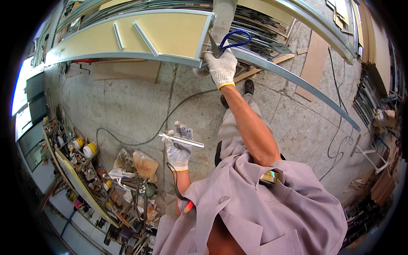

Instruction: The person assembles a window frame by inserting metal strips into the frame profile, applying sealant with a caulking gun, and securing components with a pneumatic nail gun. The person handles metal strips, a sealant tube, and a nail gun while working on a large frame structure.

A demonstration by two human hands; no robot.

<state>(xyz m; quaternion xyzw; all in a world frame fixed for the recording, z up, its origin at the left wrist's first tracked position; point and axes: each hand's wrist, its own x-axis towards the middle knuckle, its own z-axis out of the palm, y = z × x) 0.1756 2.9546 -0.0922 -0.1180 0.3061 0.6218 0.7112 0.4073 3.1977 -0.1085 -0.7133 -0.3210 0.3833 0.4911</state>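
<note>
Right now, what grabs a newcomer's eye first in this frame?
Top centre, the gloved right hand reaches up with its grip on blue-handled snips at the end of a long yellow panel framed in grey metal. Lower down, mid-frame, the gloved left hand holds a short metal strip. At lower left, a cluttered rack of cans and scraps lines the concrete floor.

A short strip of silvery metal point(182, 140) is lying flat across the gloved fingers of the left hand point(178, 151), running level from left to right, its right end sticking out past the glove. Blue-handled shears point(227, 42) are standing in the grip of the gloved right hand point(222, 68), dark blades pointing up-left against the end of a yellow panel point(170, 32) framed in grey metal.
</note>
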